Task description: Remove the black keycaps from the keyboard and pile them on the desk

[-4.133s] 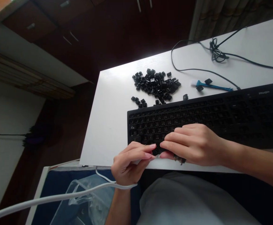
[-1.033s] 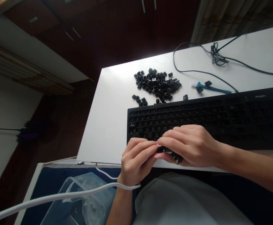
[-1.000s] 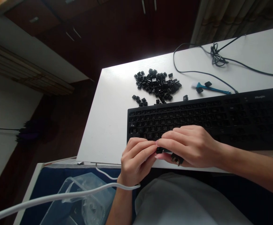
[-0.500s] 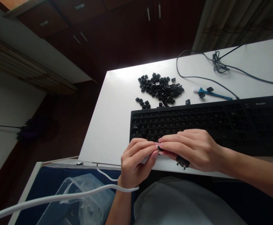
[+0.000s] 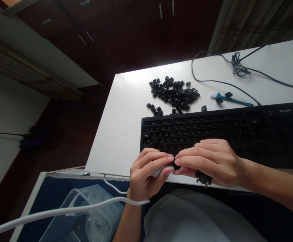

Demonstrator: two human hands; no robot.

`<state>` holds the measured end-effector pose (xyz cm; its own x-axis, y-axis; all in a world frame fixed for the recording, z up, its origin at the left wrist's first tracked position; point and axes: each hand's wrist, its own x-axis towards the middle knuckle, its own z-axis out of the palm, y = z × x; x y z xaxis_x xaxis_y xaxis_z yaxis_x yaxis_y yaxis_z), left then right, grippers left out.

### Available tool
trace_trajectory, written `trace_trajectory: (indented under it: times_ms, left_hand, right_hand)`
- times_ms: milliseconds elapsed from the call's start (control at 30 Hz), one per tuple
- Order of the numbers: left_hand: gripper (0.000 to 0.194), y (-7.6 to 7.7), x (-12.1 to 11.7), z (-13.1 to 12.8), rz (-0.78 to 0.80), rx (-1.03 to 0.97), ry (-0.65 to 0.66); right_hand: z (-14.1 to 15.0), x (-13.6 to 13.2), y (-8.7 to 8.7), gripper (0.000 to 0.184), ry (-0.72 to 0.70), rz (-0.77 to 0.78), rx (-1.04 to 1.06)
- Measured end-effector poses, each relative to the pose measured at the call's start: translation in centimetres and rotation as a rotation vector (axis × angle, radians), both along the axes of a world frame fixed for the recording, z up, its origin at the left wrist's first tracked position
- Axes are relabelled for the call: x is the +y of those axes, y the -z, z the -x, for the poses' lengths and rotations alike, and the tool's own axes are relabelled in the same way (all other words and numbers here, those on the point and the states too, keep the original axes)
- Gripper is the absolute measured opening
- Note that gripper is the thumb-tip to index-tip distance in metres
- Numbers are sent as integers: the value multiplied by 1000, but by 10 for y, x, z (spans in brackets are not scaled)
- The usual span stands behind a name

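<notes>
A long black keycap (image 5: 202, 177), with small prongs showing at its right end, is in my right hand (image 5: 213, 163). The fingers are closed over it and cover its middle. Its left end pokes out between the fingertips of both hands. My left hand (image 5: 146, 173) is bent in a pinch at that end, fingertips touching or almost touching it. Both hands are over the front edge of the black keyboard (image 5: 222, 122), whose key sockets mostly lie bare. A few lettered caps sit at its left side.
Behind the keyboard lies a pile of loose black keycaps (image 5: 176, 92). A blue brush (image 5: 233, 99) with white bristles rests to the right, two caps beside it. A black cable (image 5: 239, 69) is bundled farther back. A white cord (image 5: 86, 209) crosses by my left wrist.
My right hand and the long keycap have shifted slightly right. My left fingertips have moved a little right too, and the left end of the keycap shows more.
</notes>
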<state>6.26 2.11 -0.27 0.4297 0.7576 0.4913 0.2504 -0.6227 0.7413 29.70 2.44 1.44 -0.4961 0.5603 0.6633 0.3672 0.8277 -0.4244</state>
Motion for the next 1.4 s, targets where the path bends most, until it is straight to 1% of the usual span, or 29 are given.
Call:
trace_trajectory:
  times_ms: [167, 267, 367, 500, 767, 1067, 1233, 1400]
  left_hand:
    - [30, 0, 2, 1, -41, -63, 53]
    - [28, 0, 3, 1, -28, -70, 67]
    - [30, 0, 3, 2, -9, -61, 73]
    - [27, 1, 4, 2, -5, -60, 87]
    - [20, 0, 4, 1, -31, -103, 68]
    - [21, 0, 3, 3, -25, -109, 98]
    - [25, -1, 4, 3, -20, -117, 108]
    - [23, -2, 4, 2, -19, -120, 107]
  right_hand:
    - [1, 0, -2, 18, -14, -10, -14]
    - [1, 0, -3, 16, -24, -14, -27]
    - [0, 0, -5, 14, -43, -10, -27]
    - [0, 0, -7, 15, -61, -4, -19]
    - [-1, 1, -2, 15, -74, 0, -31]
    - [-1, 0, -3, 11, -88, -27, -32]
    - [-2, -1, -3, 15, -118, -21, -35]
    - [-3, -1, -4, 21, -126, -36, -39]
